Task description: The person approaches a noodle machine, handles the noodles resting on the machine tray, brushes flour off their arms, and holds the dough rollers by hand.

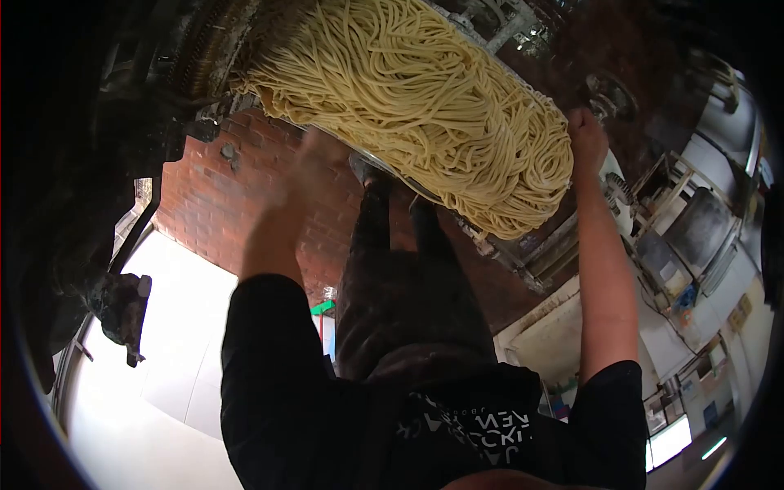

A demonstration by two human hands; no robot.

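Observation:
A long heap of thick yellow noodles [433,106] fills the upper middle of the view. It lies on a metal tray [384,163], whose thin rim shows along the near side. My left hand [322,151] is smeared by motion just below that near rim, so its fingers cannot be made out. At the right end of the heap, my right hand [586,139] has its fingers curled in against the noodles' edge. What those fingers grip is hidden from view.
Dark machinery [204,57] adjoins the heap's left end, with a black metal bracket [122,314] lower left. Red brick flooring [212,188] lies underneath. Metal rails [531,269] run below the heap's right end. Equipment and containers [702,229] crowd the right side.

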